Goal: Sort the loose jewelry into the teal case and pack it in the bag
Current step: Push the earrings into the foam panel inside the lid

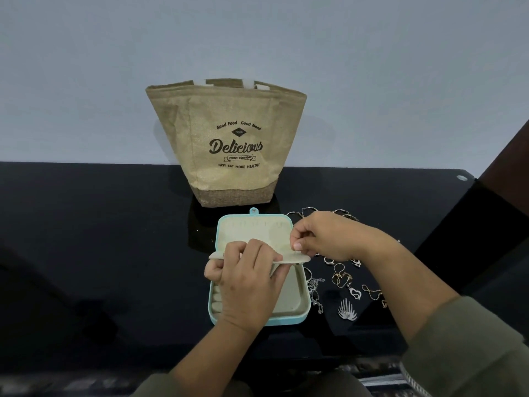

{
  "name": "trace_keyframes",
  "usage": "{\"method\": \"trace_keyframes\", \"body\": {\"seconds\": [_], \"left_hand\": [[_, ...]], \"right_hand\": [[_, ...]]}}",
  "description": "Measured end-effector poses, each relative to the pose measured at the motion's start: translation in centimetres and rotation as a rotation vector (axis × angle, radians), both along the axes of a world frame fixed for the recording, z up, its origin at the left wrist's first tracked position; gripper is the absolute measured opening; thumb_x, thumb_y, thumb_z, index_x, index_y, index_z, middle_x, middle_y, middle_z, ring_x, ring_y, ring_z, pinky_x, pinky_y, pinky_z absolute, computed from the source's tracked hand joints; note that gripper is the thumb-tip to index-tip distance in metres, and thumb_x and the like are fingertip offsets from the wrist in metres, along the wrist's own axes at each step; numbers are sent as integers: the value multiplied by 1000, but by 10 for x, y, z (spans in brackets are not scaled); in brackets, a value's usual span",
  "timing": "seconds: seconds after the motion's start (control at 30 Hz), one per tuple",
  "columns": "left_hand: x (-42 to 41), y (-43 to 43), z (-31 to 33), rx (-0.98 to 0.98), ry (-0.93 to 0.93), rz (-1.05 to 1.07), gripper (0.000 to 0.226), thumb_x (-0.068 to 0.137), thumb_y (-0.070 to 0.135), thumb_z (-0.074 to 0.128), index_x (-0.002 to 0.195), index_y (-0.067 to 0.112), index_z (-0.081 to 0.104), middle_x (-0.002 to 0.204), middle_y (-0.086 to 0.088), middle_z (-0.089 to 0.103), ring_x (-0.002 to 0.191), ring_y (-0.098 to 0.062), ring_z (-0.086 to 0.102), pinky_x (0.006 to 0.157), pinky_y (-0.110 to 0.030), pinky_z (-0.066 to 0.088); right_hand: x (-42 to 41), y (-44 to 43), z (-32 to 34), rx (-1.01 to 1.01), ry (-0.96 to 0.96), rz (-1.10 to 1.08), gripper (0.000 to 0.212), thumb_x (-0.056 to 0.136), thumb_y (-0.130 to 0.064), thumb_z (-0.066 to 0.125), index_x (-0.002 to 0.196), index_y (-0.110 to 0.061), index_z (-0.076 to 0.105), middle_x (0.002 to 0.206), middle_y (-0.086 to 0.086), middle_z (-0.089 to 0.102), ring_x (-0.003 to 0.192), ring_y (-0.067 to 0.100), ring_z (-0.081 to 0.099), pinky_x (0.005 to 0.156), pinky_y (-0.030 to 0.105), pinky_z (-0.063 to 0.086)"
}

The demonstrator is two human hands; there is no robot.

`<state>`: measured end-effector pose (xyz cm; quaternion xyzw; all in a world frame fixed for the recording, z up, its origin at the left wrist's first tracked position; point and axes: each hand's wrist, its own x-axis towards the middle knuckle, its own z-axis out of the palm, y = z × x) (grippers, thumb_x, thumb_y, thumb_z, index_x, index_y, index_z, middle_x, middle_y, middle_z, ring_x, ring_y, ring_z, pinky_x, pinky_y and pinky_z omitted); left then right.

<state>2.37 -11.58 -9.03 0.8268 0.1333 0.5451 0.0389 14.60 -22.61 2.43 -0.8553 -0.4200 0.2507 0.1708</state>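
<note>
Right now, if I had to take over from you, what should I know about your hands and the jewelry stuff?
Left hand: fingers curled over the beige flap inside the open teal case, gripping it.
Right hand: seems to pinch the flap near its right end.
Loose jewelry: lies on the black table right of the case, heart pendant included.
Bag: upright behind the case.
Done: case opened.
Left: sort every piece into the case, shut it, put it in the bag.
</note>
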Motion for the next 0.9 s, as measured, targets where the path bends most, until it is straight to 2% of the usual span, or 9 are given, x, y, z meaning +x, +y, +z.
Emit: {"method": "trace_keyframes", "body": {"seconds": [0.07,0.17,0.23,0.3,0.43,0.6,0.77,0.83,0.9], "left_hand": [[-2,-1,0,57,-7,28,32,84,43,73,71,26,50,68,10,55,80,-16,47,56,-46,46],[-5,-5,3,152,-18,164,36,78,40,76,57,25,51,61,9,52,78,-12,48,71,-40,32],[-5,-6,4,169,-20,202,36,75,39,77,55,26,50,59,9,50,75,-11,47,73,-37,24],[-5,-5,4,162,-28,207,38,79,42,73,54,25,50,59,9,49,74,-11,47,74,-37,23],[-4,-5,2,149,-23,190,34,77,38,75,55,25,51,59,9,50,74,-11,47,75,-37,23],[-4,-3,2,142,-8,177,31,67,29,80,55,26,53,60,10,52,74,-11,49,73,-37,23],[-4,-3,4,146,-25,166,33,66,31,83,55,26,52,59,10,52,73,-12,49,72,-37,24],[-4,-3,3,143,-23,161,33,67,32,83,56,25,52,60,9,52,74,-12,48,72,-38,24],[-4,-3,2,143,-22,169,33,69,33,81,56,26,52,60,9,52,75,-12,48,73,-38,25]], "right_hand": [[0,-2,-3,9,16,-14,16,93,-18,58,81,-25,67,73,-6,68,65,1,63,63,20,46],[-1,-5,-6,23,57,-24,15,94,-15,57,84,-20,67,83,0,72,75,6,70,75,28,52],[-1,-7,-7,33,68,-32,15,94,-14,57,85,-19,68,85,1,73,78,9,71,74,27,52],[-3,-7,-8,44,63,-34,15,93,-13,57,85,-18,69,85,1,73,78,9,71,70,26,52],[-5,-8,-10,60,43,-36,15,93,-13,58,83,-19,68,81,0,72,75,10,70,81,36,54],[-8,-7,-9,35,-16,-9,18,92,-18,57,78,-26,64,74,-3,68,71,17,65,71,32,52],[-10,-5,-8,-12,-70,-15,16,94,-21,55,80,-25,62,64,-11,61,53,-1,51,58,23,40],[-11,-4,-7,-27,-81,-5,16,95,-21,54,82,-24,63,65,-11,61,47,-3,48,54,19,36],[-12,-2,-5,-36,-97,9,15,95,-21,55,83,-24,63,70,-9,62,50,-2,49,53,16,37]]}}
